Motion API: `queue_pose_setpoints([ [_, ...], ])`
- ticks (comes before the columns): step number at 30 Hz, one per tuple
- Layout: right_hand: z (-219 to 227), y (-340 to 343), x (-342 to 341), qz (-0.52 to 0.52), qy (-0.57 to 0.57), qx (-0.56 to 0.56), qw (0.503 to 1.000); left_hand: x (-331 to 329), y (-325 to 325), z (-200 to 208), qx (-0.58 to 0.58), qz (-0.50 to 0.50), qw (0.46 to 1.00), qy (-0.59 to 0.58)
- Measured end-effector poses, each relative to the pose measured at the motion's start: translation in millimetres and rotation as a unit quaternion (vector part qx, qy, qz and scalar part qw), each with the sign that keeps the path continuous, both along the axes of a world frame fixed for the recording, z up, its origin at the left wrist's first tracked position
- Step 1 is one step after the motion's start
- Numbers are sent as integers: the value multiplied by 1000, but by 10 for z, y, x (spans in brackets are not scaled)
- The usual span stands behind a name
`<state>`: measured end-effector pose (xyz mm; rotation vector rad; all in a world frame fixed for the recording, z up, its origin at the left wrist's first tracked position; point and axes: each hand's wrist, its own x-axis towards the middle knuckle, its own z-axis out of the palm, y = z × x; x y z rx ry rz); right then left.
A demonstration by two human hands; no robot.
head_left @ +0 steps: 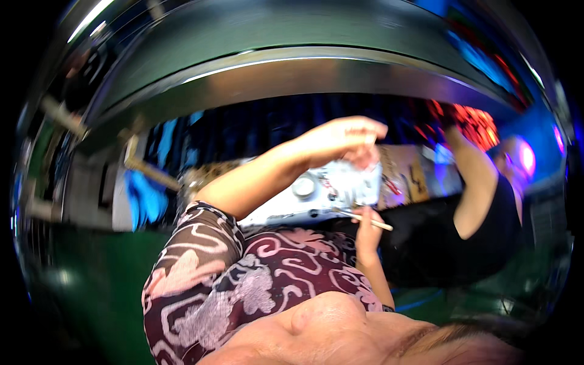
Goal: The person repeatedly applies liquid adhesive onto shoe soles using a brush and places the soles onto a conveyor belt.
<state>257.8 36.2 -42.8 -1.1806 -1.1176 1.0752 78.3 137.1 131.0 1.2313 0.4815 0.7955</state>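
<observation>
My left hand (353, 141) reaches across above a white work surface (267, 210) marked with dark and red smudges. Its fingers are curled in and partly smeared by motion; a small pale spot shows among them, too blurred to name. Lower down, near the surface's front edge, my right hand (367, 228) pinches a thin brush (382, 225) with a pale handle. The brush's dark, narrow end points left over the white surface. A small round white pot (302, 187) stands on that surface, left of the brush.
Behind the work surface runs a long metal-edged green ledge (292, 68). A brown cardboard piece (416, 182) lies to the right, beside a co-worker's bent arm (476, 176) and dark clothing. Red shiny items (477, 125) glow behind that person. A wooden bar (152, 170) juts in at left.
</observation>
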Motion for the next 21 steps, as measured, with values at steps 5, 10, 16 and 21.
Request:
queue_pose_setpoints([
  [5, 128, 52, -30, 18, 35, -16, 999, -1624, -1244, -1348, -184, 343, 900, 199],
  [10, 283, 167, -334, 94, 34, -26, 995, -2890, -3060, -1744, -386, 685, 618, 30],
  [16, 577, 284, -957, 236, -39, 87, 967, -4093, -3926, -1533, -166, 900, 384, 119],
  [21, 848, 461, -1595, 359, -124, 261, 888, -4915, -3770, -1448, -174, 852, 428, 247],
])
